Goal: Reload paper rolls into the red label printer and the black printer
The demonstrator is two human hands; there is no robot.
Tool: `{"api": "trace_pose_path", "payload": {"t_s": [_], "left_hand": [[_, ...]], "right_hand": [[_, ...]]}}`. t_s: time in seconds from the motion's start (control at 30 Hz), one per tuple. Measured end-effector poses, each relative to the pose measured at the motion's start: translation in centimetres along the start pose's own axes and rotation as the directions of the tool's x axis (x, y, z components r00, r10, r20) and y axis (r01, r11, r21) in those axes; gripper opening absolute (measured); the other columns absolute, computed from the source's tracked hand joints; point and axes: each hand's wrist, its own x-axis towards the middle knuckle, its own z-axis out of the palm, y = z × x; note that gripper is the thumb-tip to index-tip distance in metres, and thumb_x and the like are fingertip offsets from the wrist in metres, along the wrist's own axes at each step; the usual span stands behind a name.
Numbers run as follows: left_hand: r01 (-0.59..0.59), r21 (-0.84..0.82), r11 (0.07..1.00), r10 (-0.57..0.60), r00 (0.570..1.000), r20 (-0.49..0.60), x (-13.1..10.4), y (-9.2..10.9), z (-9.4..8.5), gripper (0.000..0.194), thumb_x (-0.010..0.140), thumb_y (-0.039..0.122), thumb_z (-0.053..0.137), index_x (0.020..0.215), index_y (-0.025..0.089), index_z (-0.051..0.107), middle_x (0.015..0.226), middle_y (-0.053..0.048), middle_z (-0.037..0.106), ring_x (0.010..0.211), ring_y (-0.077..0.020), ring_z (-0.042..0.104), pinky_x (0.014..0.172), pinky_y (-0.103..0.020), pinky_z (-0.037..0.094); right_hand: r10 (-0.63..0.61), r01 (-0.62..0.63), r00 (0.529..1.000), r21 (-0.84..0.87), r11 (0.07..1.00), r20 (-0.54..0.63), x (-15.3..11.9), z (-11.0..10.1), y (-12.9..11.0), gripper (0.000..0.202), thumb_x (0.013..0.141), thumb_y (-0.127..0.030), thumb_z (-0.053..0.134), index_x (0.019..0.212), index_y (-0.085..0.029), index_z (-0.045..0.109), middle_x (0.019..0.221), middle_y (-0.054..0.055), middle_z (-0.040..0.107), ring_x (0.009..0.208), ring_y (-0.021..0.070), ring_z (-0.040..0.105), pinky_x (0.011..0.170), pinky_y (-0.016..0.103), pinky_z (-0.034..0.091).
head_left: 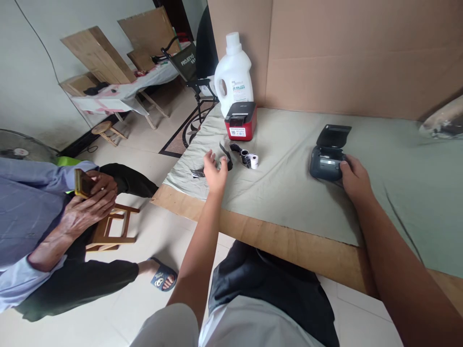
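My left hand is over the left part of the cloth-covered table, thumb and fingers apart around a dark curled strip; whether it touches the strip is unclear. Just right of it lie small rolls, one white and one with black wrapping. Farther right, my right hand grips the right side of a dark handheld device, its black lid raised. Behind the rolls stands a red box-shaped machine with a black top and a white label.
A white jug stands behind the red machine, before a cardboard wall. The wooden table edge runs along the front. At left, a seated person holds a phone near a wooden stool.
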Motion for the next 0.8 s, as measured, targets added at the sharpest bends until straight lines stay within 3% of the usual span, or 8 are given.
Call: {"api": "trace_pose_path", "payload": {"t_s": [0.07,0.13,0.23,0.33,0.5,0.67,0.8], "left_hand": [[0.026,0.125,0.992,-0.012,0.994,-0.112,0.2,0.5,-1.0,0.049,0.099,0.028,0.059,0.147,0.02,0.052,0.152,-0.016,0.063,0.144,-0.0289,0.058,0.118,-0.044,0.049],[0.116,0.31,0.944,-0.068,0.985,-0.159,0.6,0.7,-2.0,0.046,0.095,0.026,0.061,0.142,0.024,0.059,0.153,-0.013,0.063,0.146,-0.0348,0.051,0.122,-0.055,0.041],[0.232,0.492,0.839,-0.202,0.973,-0.114,0.9,0.9,-2.7,0.044,0.09,0.025,0.066,0.134,0.03,0.066,0.155,-0.009,0.064,0.144,-0.0409,0.047,0.117,-0.064,0.036],[0.268,0.559,0.785,-0.269,0.96,-0.081,0.9,1.0,-2.7,0.043,0.088,0.027,0.069,0.131,0.032,0.066,0.15,-0.008,0.066,0.142,-0.0406,0.046,0.114,-0.062,0.036],[0.296,0.568,0.768,-0.269,0.954,-0.134,0.9,0.9,-2.4,0.046,0.084,0.024,0.071,0.129,0.029,0.062,0.142,-0.012,0.068,0.141,-0.0387,0.048,0.116,-0.061,0.033],[0.251,0.425,0.87,-0.202,0.967,-0.158,0.9,-0.1,-2.5,0.035,0.081,0.02,0.071,0.115,0.026,0.064,0.124,-0.013,0.074,0.133,-0.039,0.056,0.119,-0.064,0.031],[0.257,0.291,0.922,-0.207,0.959,-0.192,0.9,-0.1,-2.8,0.032,0.078,0.02,0.073,0.108,0.027,0.063,0.12,-0.01,0.076,0.131,-0.0369,0.058,0.122,-0.065,0.029]], "right_hand": [[-0.004,0.004,1.0,-0.002,1.0,0.001,0.1,0.0,0.3,0.05,0.098,-0.029,0.053,0.144,-0.016,0.068,0.152,0.018,0.067,0.141,0.0276,0.063,0.124,0.045,0.043],[-0.013,0.013,1.0,-0.002,1.0,0.005,0.2,0.0,0.5,0.052,0.097,-0.03,0.053,0.145,-0.014,0.067,0.152,0.02,0.067,0.141,0.0283,0.062,0.124,0.045,0.043],[-0.03,0.03,0.999,-0.002,1.0,0.009,0.3,0.1,0.9,0.054,0.096,-0.032,0.052,0.144,-0.013,0.067,0.151,0.02,0.067,0.141,0.0292,0.062,0.124,0.047,0.043],[-0.042,0.041,0.999,0.01,0.999,0.004,0.4,0.1,1.3,0.052,0.097,-0.035,0.052,0.142,-0.017,0.068,0.149,0.017,0.068,0.141,0.0291,0.062,0.125,0.049,0.043],[-0.039,0.039,0.999,0.022,0.999,0.001,0.4,0.1,1.1,0.051,0.096,-0.034,0.052,0.141,-0.017,0.068,0.149,0.017,0.068,0.14,0.029,0.063,0.124,0.049,0.043],[-0.034,0.034,0.999,0.011,0.999,0.006,-0.1,0.0,0.1,0.05,0.098,-0.031,0.051,0.142,-0.014,0.068,0.151,0.021,0.067,0.141,0.0279,0.062,0.124,0.044,0.042],[-0.009,0.009,1.0,0.023,1.0,-0.006,-0.3,0.0,-0.2,0.045,0.099,-0.029,0.052,0.139,-0.019,0.068,0.15,0.018,0.068,0.139,0.0269,0.062,0.123,0.044,0.042]]}}
